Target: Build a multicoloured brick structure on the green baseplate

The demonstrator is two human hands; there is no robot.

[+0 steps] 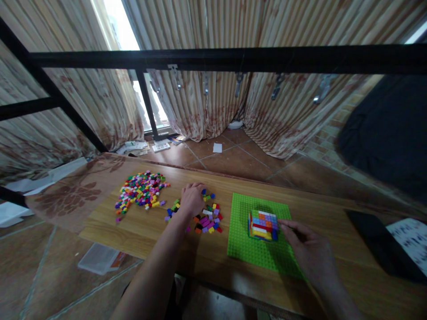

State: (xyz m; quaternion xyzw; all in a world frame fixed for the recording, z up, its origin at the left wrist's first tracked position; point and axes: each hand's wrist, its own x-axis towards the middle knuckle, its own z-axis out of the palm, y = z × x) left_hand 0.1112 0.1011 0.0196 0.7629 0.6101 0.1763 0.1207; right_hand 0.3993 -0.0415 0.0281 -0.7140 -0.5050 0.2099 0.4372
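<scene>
While the left hand (193, 198) hangs over the loose bricks (207, 221), the right hand (308, 246) touches the right edge of the multicoloured block (263, 224) over the green baseplate (240, 242). Whether either grip is spread or pinching, I cannot tell.

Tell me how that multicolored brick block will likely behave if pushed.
The brick block will probably move as one stiff piece, since it looks tightly packed. Its flat, boxy shape makes rolling unlikely. If pressed onto the studded green baseplate, it should resist sliding, though whether it is attached cannot be seen.
</scene>
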